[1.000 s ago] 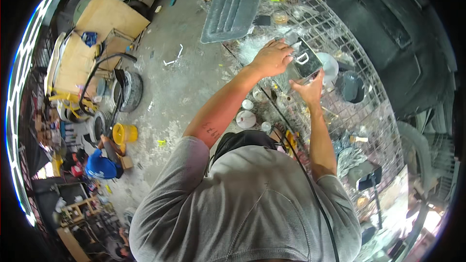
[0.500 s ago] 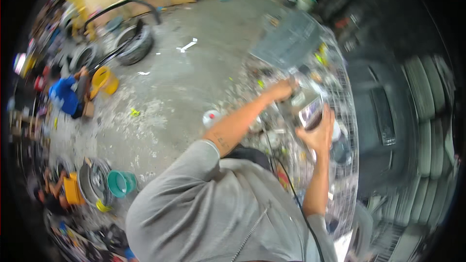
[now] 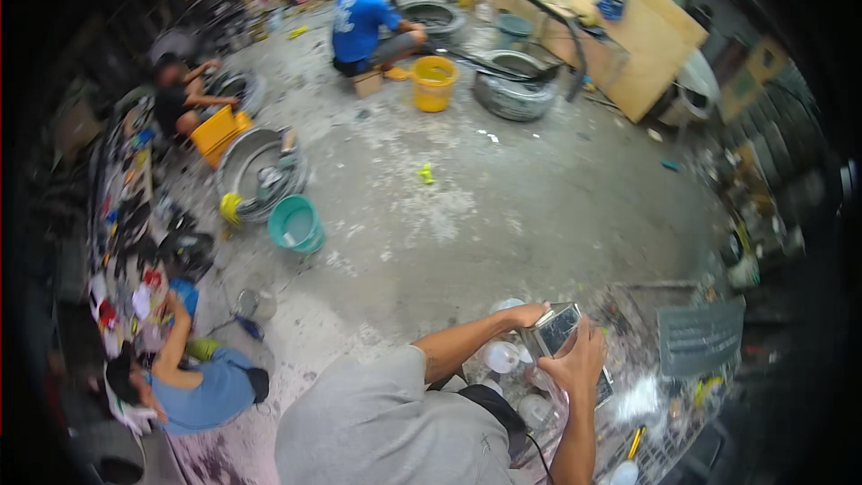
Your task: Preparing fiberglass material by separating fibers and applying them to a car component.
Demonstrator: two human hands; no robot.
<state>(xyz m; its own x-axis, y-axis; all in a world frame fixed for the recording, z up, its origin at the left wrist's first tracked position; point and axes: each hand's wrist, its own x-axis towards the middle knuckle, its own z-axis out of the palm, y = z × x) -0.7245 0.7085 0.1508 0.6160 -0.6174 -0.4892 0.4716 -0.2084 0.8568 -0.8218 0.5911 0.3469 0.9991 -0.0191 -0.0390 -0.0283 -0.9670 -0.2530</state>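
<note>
Right-hand grip [image 3: 582, 357] is clamping the near side of a silvery rectangular tin [image 3: 555, 330], its thumb and fingers wrapping opposite edges, while the left-hand grip [image 3: 525, 315] is holding the far left edge. Between the two hands, the tin is tilting at the cluttered wire-mesh desk [image 3: 666, 427]. Whitish round tubs [image 3: 501, 357] are standing just beside it; a yellow-handled tool [image 3: 637, 442] and grey ridged panel [image 3: 701, 339] are lying rightward.

Near my floor's [image 3: 557, 207] left edge I see a teal bucket [image 3: 308, 241]; toward its far edge stand a yellow bucket [image 3: 433, 99] and a tyre [image 3: 514, 105], beside a seated person in bright blue [image 3: 357, 31]. A grey slotted panel [image 3: 701, 338] lies toward my surface's [image 3: 633, 304] right end.
</note>
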